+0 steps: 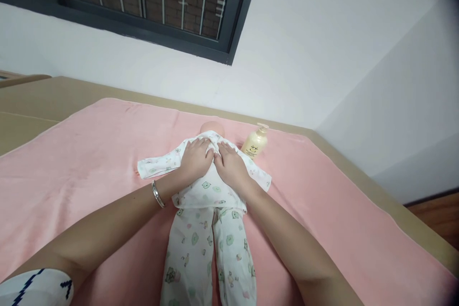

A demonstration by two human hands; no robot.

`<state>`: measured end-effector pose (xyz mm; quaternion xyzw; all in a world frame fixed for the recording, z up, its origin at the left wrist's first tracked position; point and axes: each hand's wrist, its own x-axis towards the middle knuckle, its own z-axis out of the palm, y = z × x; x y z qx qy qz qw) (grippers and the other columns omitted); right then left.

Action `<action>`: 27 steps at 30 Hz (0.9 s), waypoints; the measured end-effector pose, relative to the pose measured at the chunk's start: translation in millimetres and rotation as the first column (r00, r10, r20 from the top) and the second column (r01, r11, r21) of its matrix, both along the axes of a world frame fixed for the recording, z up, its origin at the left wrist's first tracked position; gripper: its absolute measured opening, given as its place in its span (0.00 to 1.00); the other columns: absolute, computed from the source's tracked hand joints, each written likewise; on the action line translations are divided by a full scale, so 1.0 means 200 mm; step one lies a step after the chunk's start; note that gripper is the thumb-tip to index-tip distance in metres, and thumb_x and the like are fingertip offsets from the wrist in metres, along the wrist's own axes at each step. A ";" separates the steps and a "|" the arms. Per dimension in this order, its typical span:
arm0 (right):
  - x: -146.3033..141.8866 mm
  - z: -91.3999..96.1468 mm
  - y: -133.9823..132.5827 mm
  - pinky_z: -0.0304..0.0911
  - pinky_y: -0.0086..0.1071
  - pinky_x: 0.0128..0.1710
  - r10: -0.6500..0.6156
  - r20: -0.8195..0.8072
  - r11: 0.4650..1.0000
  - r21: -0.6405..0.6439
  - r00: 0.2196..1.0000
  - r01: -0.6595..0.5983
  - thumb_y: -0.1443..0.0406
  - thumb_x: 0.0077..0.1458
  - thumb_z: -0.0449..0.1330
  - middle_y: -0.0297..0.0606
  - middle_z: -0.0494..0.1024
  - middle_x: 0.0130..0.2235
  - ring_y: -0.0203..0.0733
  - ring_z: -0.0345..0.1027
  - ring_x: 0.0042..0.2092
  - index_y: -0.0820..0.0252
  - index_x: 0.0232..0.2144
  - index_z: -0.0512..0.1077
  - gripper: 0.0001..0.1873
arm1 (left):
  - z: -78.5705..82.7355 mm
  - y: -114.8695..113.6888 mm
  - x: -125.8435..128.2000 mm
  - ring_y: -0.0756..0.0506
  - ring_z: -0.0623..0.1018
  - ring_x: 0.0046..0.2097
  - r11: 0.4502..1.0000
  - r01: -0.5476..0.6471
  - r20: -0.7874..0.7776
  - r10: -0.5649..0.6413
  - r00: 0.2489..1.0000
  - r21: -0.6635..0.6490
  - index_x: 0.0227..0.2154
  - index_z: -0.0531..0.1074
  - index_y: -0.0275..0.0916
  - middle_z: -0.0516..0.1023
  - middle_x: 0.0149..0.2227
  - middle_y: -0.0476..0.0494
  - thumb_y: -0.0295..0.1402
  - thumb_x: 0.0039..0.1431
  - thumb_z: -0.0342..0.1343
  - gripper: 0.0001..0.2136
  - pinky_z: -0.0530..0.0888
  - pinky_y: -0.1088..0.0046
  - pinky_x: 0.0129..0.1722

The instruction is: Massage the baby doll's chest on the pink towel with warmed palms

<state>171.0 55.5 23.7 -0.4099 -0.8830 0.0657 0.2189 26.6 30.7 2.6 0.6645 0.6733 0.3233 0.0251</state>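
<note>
A baby doll [211, 128] lies stretched out in a white pyjama top [204, 193] and matching trousers [193, 253], both printed with small green and pink figures. My left hand [196, 157] rests flat on the left side of the doll's chest, fingers extended. On the other side of the chest lies my right hand [231, 165], also flat, the two thumbs almost meeting in the middle. Both of the doll's sleeves spread outward. Only the top of its head shows beyond the collar, and its feet are out of frame.
A pale yellow pump bottle [255, 142] stands close by the doll's right-hand sleeve. Underneath everything is a pink blanket [89, 162] on a tan surface [82, 91]. A white wall [279, 76] and a barred window [161, 5] rise behind.
</note>
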 end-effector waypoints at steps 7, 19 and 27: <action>0.04 -0.02 0.09 0.39 0.50 0.69 0.060 0.018 0.992 -0.114 0.998 -0.058 0.56 0.67 0.46 0.51 0.55 0.68 0.51 0.42 0.71 0.68 0.66 0.56 0.31 | 0.00 0.00 0.01 0.38 0.63 0.66 1.000 -0.017 0.007 0.017 1.000 -0.020 0.59 0.67 0.32 0.69 0.62 0.34 0.34 0.66 0.40 0.22 0.56 0.52 0.68; 0.04 -0.05 0.11 0.37 0.53 0.69 0.073 0.005 0.994 -0.085 0.997 -0.072 0.56 0.67 0.45 0.52 0.55 0.68 0.52 0.43 0.71 0.69 0.66 0.56 0.32 | -0.01 0.00 0.01 0.38 0.64 0.66 1.000 -0.023 0.033 0.024 0.999 -0.018 0.59 0.67 0.32 0.69 0.62 0.35 0.35 0.67 0.40 0.22 0.56 0.52 0.68; 0.04 -0.06 0.11 0.38 0.54 0.69 0.081 -0.028 0.994 -0.070 0.996 -0.082 0.55 0.67 0.46 0.52 0.56 0.68 0.53 0.44 0.70 0.67 0.66 0.57 0.31 | 0.00 0.00 0.01 0.37 0.65 0.65 1.000 -0.021 0.031 0.020 0.999 0.007 0.58 0.68 0.31 0.70 0.61 0.33 0.34 0.67 0.41 0.22 0.58 0.51 0.67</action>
